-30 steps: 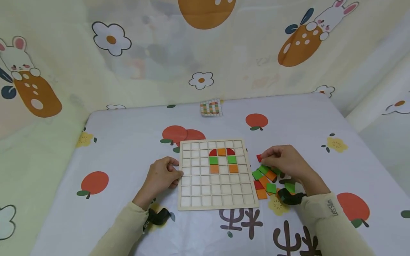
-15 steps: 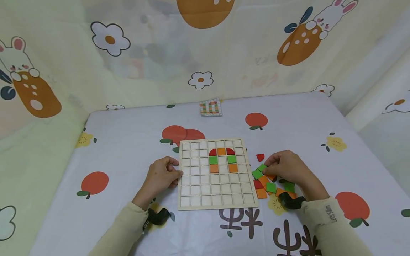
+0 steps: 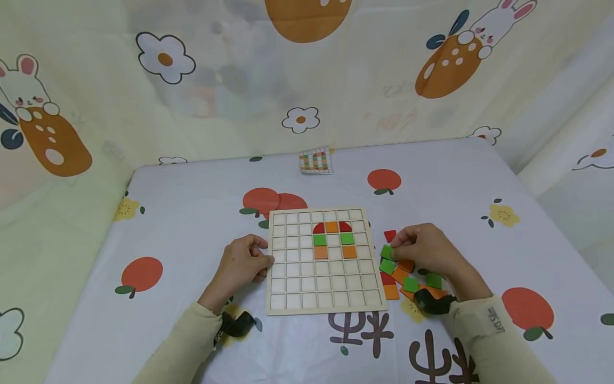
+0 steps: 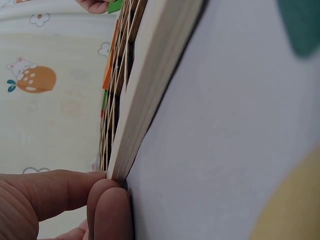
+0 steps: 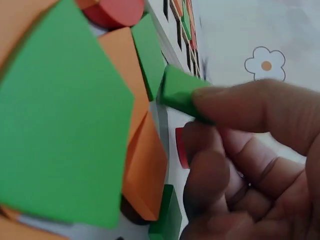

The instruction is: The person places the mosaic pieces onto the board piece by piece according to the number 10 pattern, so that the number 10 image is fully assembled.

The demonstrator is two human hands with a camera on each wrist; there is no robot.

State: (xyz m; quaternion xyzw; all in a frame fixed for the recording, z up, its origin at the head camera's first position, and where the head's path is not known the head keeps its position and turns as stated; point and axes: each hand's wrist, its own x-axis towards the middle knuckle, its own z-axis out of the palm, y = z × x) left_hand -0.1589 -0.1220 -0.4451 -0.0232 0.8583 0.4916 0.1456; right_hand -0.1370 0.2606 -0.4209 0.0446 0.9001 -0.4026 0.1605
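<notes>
A wooden grid board [image 3: 292, 286] lies on the table between both hands. Set in its upper right cells are orange and green square tiles and two red quarter-round tiles, forming an arch. My left hand [image 3: 243, 261] pinches the board's left edge; in the left wrist view its fingertips [image 4: 114, 210] press at the frame's corner. Right of the board, my right hand [image 3: 427, 249] pinches a green square tile [image 5: 181, 92] between thumb and fingers, tilted above the loose pile. Below the hand lie several loose orange tiles [image 3: 400, 275], plus green and red ones.
A red piece [image 3: 390, 235] sits apart just beyond the pile. Toward the back edge of the table stands a small patterned card [image 3: 316, 161] with a coloured grid. A printed cloth [image 3: 192, 234] covers the table, and a patterned curtain [image 3: 230, 106] hangs behind.
My right hand has drawn back from beside the red piece and taken a green tile from the pile, shifting it slightly left. Neighbouring tiles moved a little. The left hand stays in place.
</notes>
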